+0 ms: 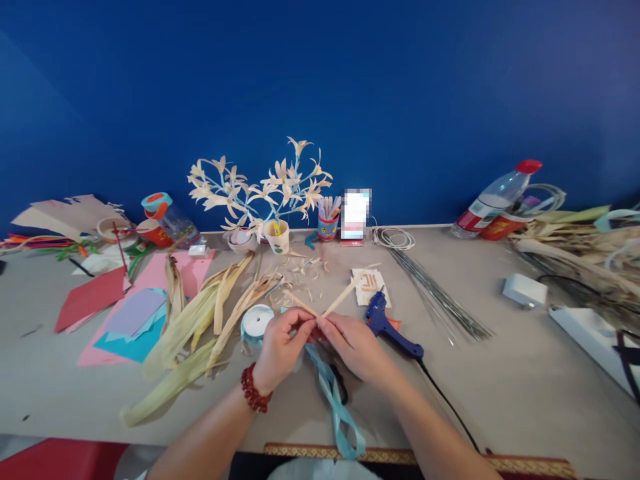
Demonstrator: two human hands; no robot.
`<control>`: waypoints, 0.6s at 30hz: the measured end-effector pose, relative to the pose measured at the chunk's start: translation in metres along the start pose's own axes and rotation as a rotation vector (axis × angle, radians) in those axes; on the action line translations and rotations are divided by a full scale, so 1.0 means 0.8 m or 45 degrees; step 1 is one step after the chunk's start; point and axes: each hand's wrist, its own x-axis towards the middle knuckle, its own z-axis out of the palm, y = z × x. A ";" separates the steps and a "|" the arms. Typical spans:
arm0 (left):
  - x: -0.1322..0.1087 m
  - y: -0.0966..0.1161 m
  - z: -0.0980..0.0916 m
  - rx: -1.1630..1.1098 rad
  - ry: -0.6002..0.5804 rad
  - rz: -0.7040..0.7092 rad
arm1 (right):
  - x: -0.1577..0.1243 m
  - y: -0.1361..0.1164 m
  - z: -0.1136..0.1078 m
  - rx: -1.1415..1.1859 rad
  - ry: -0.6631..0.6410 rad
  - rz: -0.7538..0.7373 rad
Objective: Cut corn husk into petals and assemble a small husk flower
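Two husk strips [325,308] cross, pinched between both hands [316,341].

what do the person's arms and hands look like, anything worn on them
Both forearms are bare, with no sleeves in view and no gloves. The left hand has a bracelet of dark red beads around its wrist. The right hand shows no ring, watch or band that I can make out.
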 end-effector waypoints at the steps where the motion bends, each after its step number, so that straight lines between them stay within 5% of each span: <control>1: 0.000 0.000 0.000 -0.012 -0.003 -0.005 | 0.000 -0.001 -0.001 -0.006 0.000 -0.004; 14: -0.003 0.002 0.000 0.094 0.003 0.142 | -0.002 -0.007 0.001 0.122 -0.022 -0.010; 18: -0.006 0.001 -0.004 0.231 0.015 0.255 | -0.005 -0.007 0.003 0.564 -0.117 0.024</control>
